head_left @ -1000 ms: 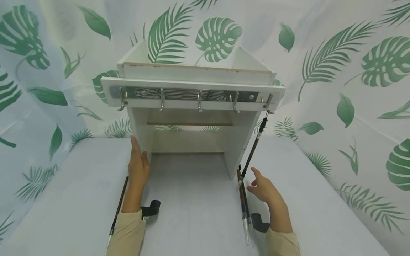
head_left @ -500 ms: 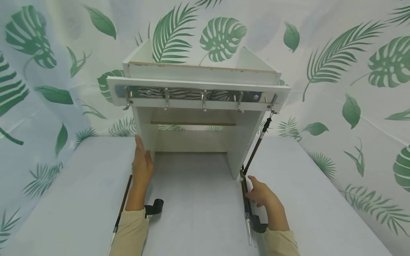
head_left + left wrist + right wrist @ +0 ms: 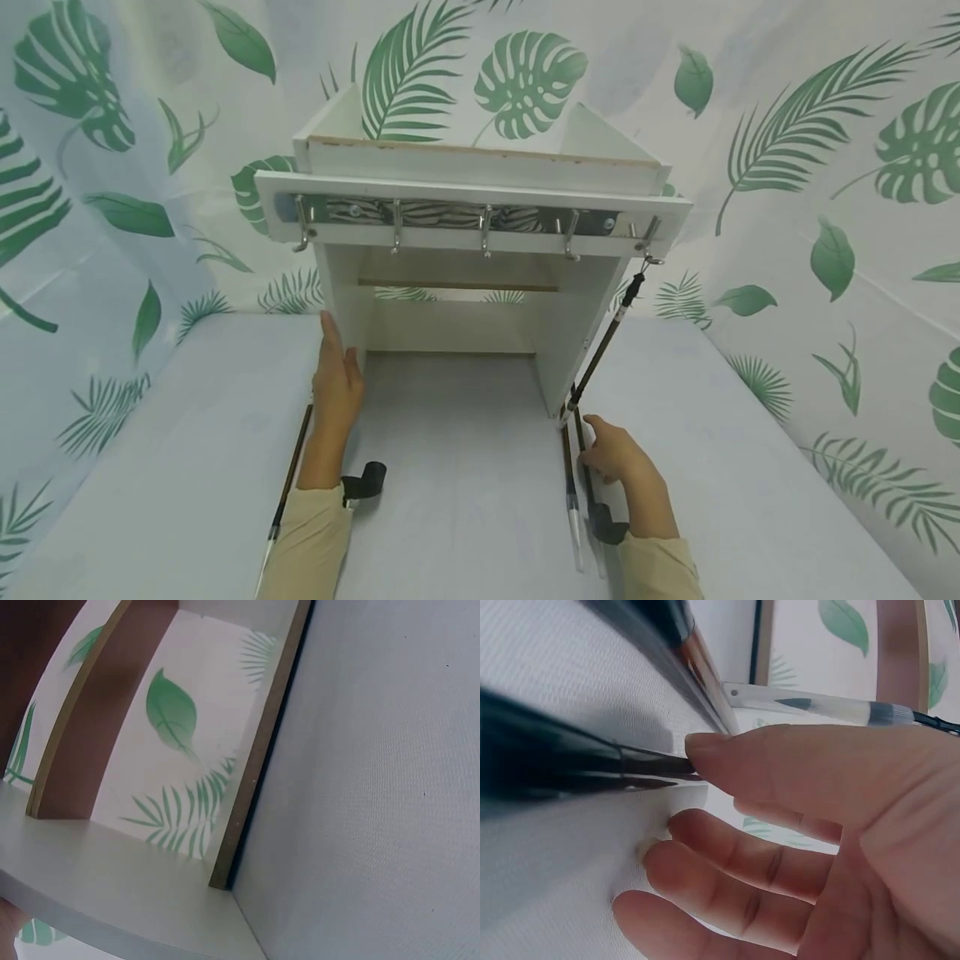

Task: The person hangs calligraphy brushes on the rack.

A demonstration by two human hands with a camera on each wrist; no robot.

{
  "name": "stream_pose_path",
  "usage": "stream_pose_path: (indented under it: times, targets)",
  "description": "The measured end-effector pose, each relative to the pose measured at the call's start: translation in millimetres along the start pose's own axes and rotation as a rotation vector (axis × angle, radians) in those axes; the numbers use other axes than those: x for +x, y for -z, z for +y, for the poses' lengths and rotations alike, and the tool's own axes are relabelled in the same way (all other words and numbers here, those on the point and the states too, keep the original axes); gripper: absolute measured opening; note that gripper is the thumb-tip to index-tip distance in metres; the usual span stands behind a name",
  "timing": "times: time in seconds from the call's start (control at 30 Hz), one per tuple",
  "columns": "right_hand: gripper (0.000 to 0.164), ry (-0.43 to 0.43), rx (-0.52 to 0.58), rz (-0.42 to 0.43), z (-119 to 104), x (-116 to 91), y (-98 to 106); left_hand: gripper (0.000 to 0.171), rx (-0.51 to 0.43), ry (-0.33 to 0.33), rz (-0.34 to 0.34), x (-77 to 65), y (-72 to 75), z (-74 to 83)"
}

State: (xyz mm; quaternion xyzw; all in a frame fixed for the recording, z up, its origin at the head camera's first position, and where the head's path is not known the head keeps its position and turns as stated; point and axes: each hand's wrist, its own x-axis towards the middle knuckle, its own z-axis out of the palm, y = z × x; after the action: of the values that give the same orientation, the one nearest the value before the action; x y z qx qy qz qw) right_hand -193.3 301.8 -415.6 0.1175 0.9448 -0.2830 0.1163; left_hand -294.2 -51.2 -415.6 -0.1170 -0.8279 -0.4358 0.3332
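A white shelf unit (image 3: 487, 169) stands on the table, with a rail (image 3: 465, 188) of metal hooks across its front. From the right-end hook hangs a brown-handled brush (image 3: 600, 350), tilted, its capped tip (image 3: 802, 703) low. My left hand (image 3: 336, 387) rests against the unit's left side panel, fingers straight; in the left wrist view just a bit of it shows beyond the panel. My right hand (image 3: 621, 454) pinches a dark brush (image 3: 652, 761) between thumb and forefinger, low over the table. Another brush (image 3: 568, 467) with a clear cap lies beside it.
One more brush (image 3: 294, 467) lies by my left forearm. Black wrist mounts (image 3: 366, 481) sit on both wrists. The white table (image 3: 457, 500) extends under the unit, and a leaf-patterned sheet (image 3: 750, 108) hangs behind.
My right hand has come down and left to the lying brushes and taken hold of the dark one, which now lies apart from the other. The hanging brush swings slightly; my left hand stays.
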Motion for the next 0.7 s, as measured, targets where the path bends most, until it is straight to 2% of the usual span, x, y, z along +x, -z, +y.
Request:
stream_pose_path:
  times: [0.17,0.7]
  targets:
    - [0.065,-0.03,-0.031,0.008,0.7,1.3,-1.7,0.059,0.001,0.012,-0.014,0.2,0.3,1.7]
    - [0.061,-0.012,-0.034,0.016,-4.6,-2.5,-5.6,0.06,0.002,0.022,-0.01,-0.6,1.5,4.2]
